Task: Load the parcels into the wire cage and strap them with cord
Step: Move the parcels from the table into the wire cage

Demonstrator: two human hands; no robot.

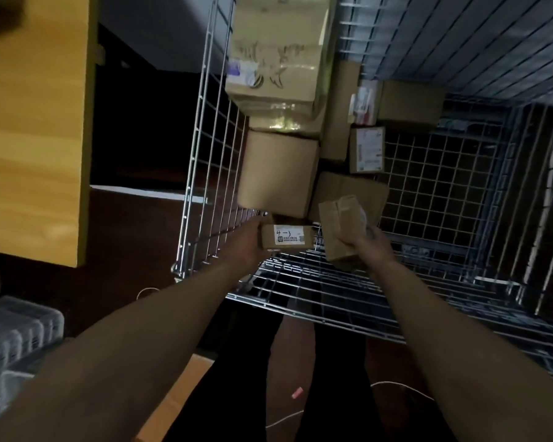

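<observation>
Inspector: While left hand [248, 242] clamps the flat labelled brown cardboard parcel [286, 238] and right hand [369, 244] the taped brown cardboard box [339, 231], both inside the silver wire cage [211, 173], advice?
Loader: Seat both flat against the stacked brown cartons [278, 173].

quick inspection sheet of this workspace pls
surface: cage with wire mesh floor showing at right
job's things: parcels stacked along the cage's left side; labelled box and small box held over the cage
clutter: pink scrap on the floor
grippers: left hand grips the labelled box; right hand grips the small box
cables: white cord loose on the floor, outside the cage
surroundings: wooden panel at left; clear plastic item lower left; dim light
</observation>
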